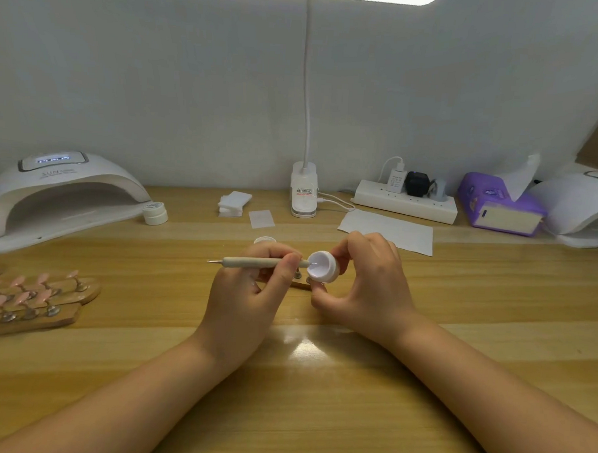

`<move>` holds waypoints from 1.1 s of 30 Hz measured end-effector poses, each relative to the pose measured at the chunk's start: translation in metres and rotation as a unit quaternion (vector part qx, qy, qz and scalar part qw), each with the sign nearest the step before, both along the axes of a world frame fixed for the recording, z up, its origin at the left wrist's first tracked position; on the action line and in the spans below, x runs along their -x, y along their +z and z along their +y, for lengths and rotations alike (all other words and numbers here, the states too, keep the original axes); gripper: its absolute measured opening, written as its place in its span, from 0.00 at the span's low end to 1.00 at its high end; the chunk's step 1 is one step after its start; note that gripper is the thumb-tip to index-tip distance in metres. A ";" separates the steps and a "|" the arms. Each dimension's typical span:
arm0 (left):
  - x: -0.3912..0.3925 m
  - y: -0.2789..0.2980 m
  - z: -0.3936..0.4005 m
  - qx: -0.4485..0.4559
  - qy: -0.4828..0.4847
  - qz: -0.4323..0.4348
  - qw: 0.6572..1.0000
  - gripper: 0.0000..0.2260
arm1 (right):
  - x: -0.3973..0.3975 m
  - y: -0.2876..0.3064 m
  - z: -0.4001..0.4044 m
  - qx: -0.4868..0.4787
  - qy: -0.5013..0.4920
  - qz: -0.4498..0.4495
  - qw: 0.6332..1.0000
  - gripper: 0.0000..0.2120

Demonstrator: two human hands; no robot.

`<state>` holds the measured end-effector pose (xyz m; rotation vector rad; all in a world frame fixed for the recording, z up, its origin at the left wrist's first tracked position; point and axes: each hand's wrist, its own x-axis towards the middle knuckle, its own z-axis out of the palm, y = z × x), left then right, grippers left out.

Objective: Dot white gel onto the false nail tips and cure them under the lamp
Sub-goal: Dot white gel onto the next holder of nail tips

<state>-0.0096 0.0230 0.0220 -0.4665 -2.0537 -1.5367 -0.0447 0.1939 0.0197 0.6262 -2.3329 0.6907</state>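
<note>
Tabletop (318,381) centre: right hand (373,287) curled round tilted white gel pot (323,266), mouth facing left. Left hand (250,289) pinches dotting pen (255,262), tip inside pot. Nail tips (24,293) on stands near left; lamp (59,195) far left.

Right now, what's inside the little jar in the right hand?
White gel fills the jar; the dotting tool tip dips into it. The right hand covers its far side.

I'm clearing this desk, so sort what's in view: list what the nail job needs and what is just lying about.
In use: small white gel pot in the right hand; beige dotting pen in the left hand; pink false nail tips on wooden holders; white curing lamp.

Lying about: purple tissue pack; white power strip; white paper sheet.
</note>
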 end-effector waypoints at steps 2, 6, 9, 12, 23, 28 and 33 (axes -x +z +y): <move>-0.001 0.001 0.000 0.008 -0.003 0.001 1.000 0.04 | -0.001 0.000 0.000 0.000 0.004 0.007 1.000 0.16; -0.002 0.003 0.001 0.013 -0.004 -0.009 1.000 0.05 | -0.001 0.000 -0.001 -0.002 0.008 0.010 1.000 0.16; -0.002 0.002 0.000 0.017 -0.006 -0.012 1.000 0.05 | -0.001 0.000 -0.001 -0.007 0.011 0.010 1.000 0.16; -0.001 0.002 0.000 0.025 -0.006 -0.013 1.000 0.06 | 0.000 0.000 0.000 -0.010 0.013 0.009 1.000 0.16; -0.002 0.002 0.001 -0.010 -0.013 0.002 1.000 0.05 | 0.001 -0.001 0.000 -0.008 0.012 0.006 1.000 0.16; 0.001 0.000 -0.002 -0.057 0.001 -0.018 0.998 0.11 | 0.002 -0.001 0.002 0.007 0.006 -0.003 1.000 0.17; 0.005 -0.003 -0.004 -0.097 0.006 -0.060 0.993 0.14 | 0.003 -0.001 0.001 0.025 0.012 -0.009 1.000 0.16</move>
